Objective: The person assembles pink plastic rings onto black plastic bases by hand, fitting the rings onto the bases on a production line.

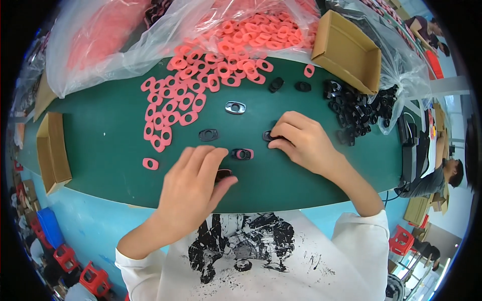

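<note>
On the green table [110,135], the left hand [193,188] pinches a small black part [222,174] between thumb and fingers, near the table's front edge. The right hand [301,140] presses its curled fingertips on another black part [267,136], further in on the table. Between the two hands lies a black part seated on a pink ring [242,154]. A loose spread of pink rings [186,95] covers the table's far left.

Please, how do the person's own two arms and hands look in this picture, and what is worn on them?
Both hands, the left hand and the right hand, are bare: no gloves, and no rings or watch that I can see. The forearms are uncovered too. Short white fabric sleeves end near the elbows; they belong to a white T-shirt with a black printed picture on the chest.
</note>
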`<action>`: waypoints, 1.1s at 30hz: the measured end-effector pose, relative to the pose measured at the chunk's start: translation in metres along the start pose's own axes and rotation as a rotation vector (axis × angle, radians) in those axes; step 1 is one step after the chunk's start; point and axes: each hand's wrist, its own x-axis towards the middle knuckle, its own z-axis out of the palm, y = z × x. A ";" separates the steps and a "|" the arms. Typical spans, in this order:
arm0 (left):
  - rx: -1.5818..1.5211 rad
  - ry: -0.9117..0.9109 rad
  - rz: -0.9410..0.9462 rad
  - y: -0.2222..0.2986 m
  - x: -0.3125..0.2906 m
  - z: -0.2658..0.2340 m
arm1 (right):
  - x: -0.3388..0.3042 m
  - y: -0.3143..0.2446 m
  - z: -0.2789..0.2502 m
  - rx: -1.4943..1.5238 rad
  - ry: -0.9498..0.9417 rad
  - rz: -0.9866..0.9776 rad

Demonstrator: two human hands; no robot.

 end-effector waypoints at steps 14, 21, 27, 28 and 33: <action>-0.068 -0.201 0.089 0.000 0.044 0.034 | -0.021 0.010 0.000 0.016 0.174 0.051; -0.015 -0.224 0.061 -0.002 0.033 0.030 | -0.024 0.011 -0.002 0.013 0.151 0.075; -0.119 -0.248 0.110 -0.013 0.041 0.025 | -0.003 0.010 -0.004 0.135 0.260 0.074; -0.145 -0.252 0.127 -0.017 0.040 0.024 | 0.009 0.004 0.001 0.138 0.260 0.072; -0.163 -0.246 0.132 -0.016 0.039 0.021 | 0.059 0.005 0.037 0.046 0.220 -0.031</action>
